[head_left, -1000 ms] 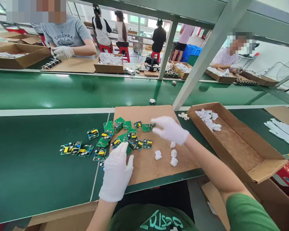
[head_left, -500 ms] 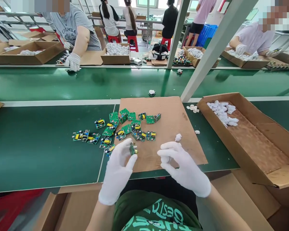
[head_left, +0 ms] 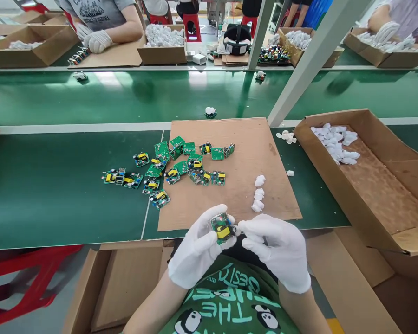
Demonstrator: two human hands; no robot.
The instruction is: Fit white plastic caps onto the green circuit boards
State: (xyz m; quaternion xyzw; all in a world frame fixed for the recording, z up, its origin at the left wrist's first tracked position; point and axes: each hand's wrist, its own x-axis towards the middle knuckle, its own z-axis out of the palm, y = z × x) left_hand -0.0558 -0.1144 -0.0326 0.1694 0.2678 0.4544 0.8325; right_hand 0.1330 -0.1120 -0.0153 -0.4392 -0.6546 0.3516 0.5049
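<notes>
My left hand (head_left: 204,248), in a white glove, grips a small green circuit board (head_left: 221,227) with a yellow block and dark parts on it. Close against the board's right edge is my right hand (head_left: 273,246), also gloved, its thumb and forefinger pinched together. Whatever sits in that pinch is too small and too covered to name. Beyond the hands, several more circuit boards (head_left: 195,162) lie scattered over a cardboard sheet (head_left: 237,199) and the green table. Several white pieces (head_left: 258,195) form a short row on the sheet's right side.
An open cardboard box (head_left: 379,185) with white pieces (head_left: 336,141) stands at right. A slanted metal post (head_left: 299,60) rises behind the sheet. Across the green conveyor belt (head_left: 132,99), which carries white-topped boards (head_left: 211,112), co-workers sit by boxes. A red stool (head_left: 31,278) is at lower left.
My hands have come together near my body, and the board now faces up. The view has tilted down. Across the belt, a co-worker's hand has drawn back, leaving a white-topped board there.
</notes>
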